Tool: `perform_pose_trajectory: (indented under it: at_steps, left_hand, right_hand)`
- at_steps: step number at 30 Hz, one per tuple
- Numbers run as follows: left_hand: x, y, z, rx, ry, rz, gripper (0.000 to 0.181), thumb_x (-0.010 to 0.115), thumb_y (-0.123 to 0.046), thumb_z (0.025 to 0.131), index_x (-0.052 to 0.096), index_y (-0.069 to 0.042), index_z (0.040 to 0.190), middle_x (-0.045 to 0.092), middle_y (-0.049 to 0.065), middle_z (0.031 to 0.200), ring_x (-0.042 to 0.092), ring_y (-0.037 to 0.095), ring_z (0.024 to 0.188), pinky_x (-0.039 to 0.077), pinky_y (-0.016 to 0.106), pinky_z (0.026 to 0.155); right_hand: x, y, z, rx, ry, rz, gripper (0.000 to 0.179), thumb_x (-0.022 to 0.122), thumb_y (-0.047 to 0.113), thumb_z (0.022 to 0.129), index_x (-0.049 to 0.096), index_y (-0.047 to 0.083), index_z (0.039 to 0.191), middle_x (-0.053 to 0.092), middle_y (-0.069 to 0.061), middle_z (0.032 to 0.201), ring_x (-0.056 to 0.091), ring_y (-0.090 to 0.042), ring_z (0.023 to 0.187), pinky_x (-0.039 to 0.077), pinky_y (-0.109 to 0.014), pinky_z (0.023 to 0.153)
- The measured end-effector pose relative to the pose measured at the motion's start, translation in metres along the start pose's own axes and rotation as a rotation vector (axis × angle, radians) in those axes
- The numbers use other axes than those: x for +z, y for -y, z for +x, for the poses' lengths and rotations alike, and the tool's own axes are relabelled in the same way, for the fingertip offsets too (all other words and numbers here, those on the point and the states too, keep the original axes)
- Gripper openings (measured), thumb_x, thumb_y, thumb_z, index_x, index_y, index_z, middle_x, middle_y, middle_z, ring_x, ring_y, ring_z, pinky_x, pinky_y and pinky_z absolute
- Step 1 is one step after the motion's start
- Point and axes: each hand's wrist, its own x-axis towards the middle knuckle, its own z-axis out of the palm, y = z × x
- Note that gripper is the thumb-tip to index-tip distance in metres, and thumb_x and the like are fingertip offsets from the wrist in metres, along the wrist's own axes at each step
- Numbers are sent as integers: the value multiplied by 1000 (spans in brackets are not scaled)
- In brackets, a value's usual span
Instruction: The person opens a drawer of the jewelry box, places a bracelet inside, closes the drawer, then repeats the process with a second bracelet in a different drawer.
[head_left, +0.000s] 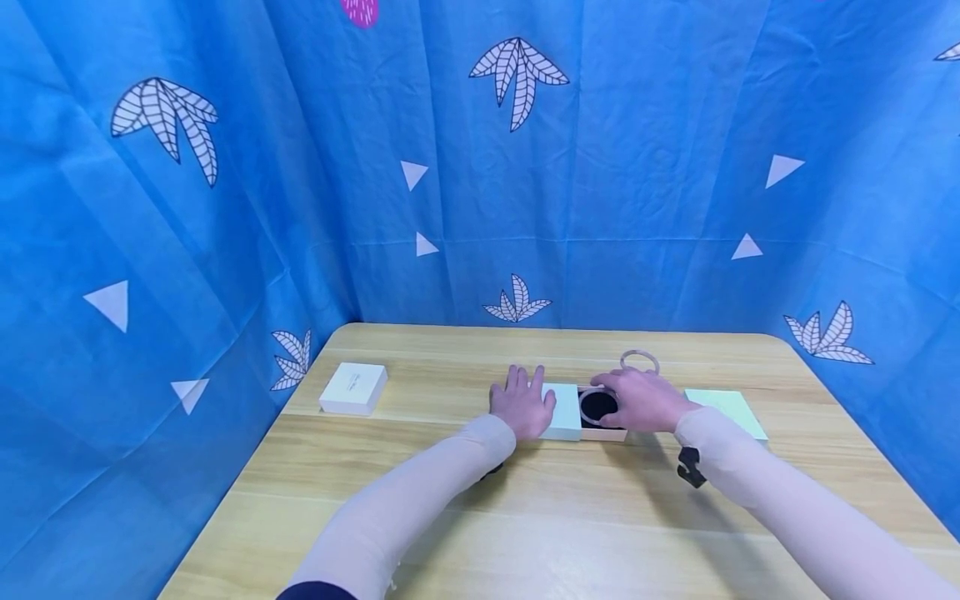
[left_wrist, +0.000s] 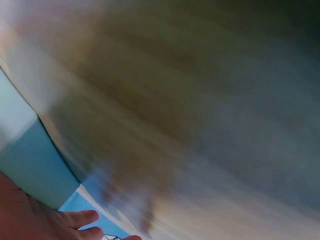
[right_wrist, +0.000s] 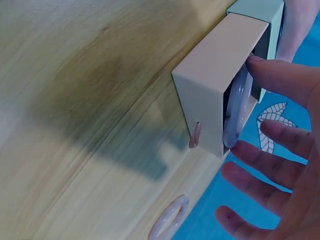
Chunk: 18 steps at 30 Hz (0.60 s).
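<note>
A mint box sleeve (head_left: 562,412) lies on the table with its pale pink drawer (right_wrist: 220,47) slid part way out to the right. Inside the dark-lined drawer is a pale lilac bangle (right_wrist: 235,115). My right hand (head_left: 647,402) pinches this bangle across its width, thumb at one edge and a fingertip at the opposite edge, other fingers spread. Against the left end of the sleeve rests my left hand (head_left: 522,406), fingers extended and spread. A small pink pull tab (right_wrist: 195,136) sticks out of the drawer's front.
A second pale bangle (head_left: 656,361) lies on the table behind my right hand. To the right, a light green box (head_left: 726,408) sits partly behind my right sleeve. A white box (head_left: 354,388) stands at the far left. Blue patterned curtain (head_left: 645,167) hangs around the table.
</note>
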Motion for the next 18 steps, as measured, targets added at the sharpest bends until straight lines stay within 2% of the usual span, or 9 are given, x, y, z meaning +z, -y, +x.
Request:
perform_pose_trajectory:
  at_steps: [9,18]
  left_hand:
    - [3,1,3,0,-4,1,65,13,-54,105,17,-24,163,25,14,166,16,31,156,31,63,113]
    - [3,0,5,-5,-15,5,66,14,-55,105,18,-24,163,26,13,165,17,31,155,31,63,113]
  right_hand:
    - [3,-1,-1,4,-8,-4,66,87,41,74,66,16,131,72,-7,117,69,-26,97,54,-52,80]
    - [6,1,1,-17,-21,-19,63,85,39,76,66,15,131,72,-7,116,68,-24,98,55,-52,81]
